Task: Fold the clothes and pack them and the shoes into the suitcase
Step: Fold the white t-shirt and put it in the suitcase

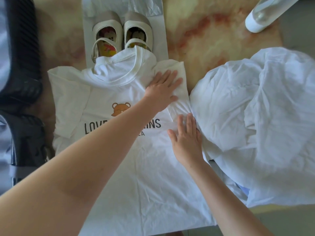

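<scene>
A white T-shirt (136, 167) with a bear print and black lettering lies flat, face up, on the table. Its right sleeve is folded in over the chest. My left hand (163, 90) presses flat on that folded sleeve near the shoulder. My right hand (185, 138) lies flat with straight fingers on the shirt's right edge, just below. A pair of beige strap shoes (121, 34) stands on a grey sheet (162, 40) behind the collar, which covers their heels. The dark open suitcase (23, 86) sits at the left edge.
A crumpled heap of white clothes (255, 116) lies to the right, touching the shirt. A clear bottle with a white cap (260, 16) lies at the far right. A clear plastic bag (136, 5) sits behind the shoes. The tabletop (204, 31) is marbled beige.
</scene>
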